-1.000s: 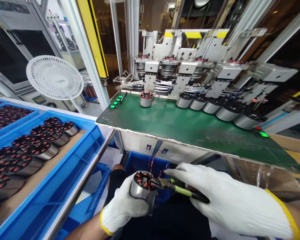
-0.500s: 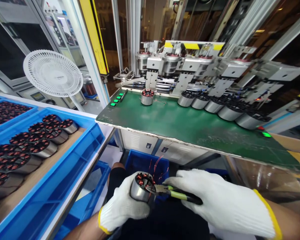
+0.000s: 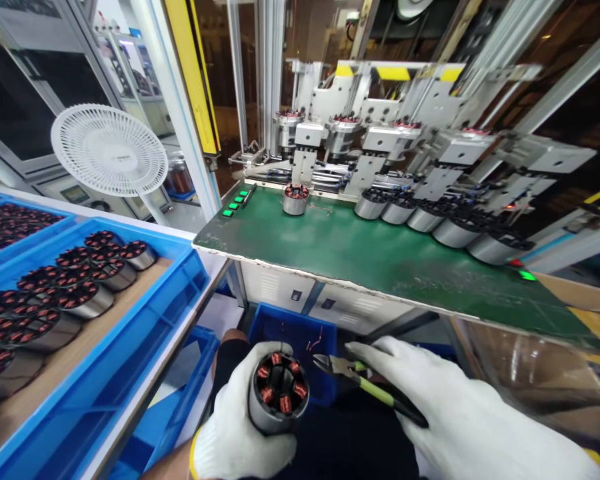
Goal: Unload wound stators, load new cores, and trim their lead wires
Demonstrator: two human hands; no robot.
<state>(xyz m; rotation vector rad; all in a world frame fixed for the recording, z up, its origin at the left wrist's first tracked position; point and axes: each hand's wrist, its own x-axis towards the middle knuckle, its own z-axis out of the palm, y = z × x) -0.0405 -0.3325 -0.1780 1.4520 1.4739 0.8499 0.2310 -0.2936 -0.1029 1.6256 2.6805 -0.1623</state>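
My gloved left hand [image 3: 235,420] is wrapped round a motor stator [image 3: 279,393], a grey metal ring with copper windings, its wound face tilted up toward me. A pair of cutting pliers [image 3: 363,381] with green and black handles is in my gloved right hand [image 3: 420,393]. The jaws are apart from the stator, just to its right. Loose copper wire [image 3: 315,340] shows above a blue bin [image 3: 295,327] beyond my hands. On the green worktop [image 3: 325,247], one wound stator [image 3: 295,199] stands alone at the left.
Several stators [image 3: 430,217] line the worktop's right side, before a machine [image 3: 380,140] with metal fixtures. At left, a blue tray [image 3: 180,267] holds several wound stators [image 3: 87,297]. A white fan [image 3: 111,152] stands behind it. Green buttons [image 3: 235,205] sit at the worktop's left corner.
The pliers have moved off the stator to the right. My left hand has turned the stator's wound face up. Long wires at its edge have come away; machine parts behind have shifted.
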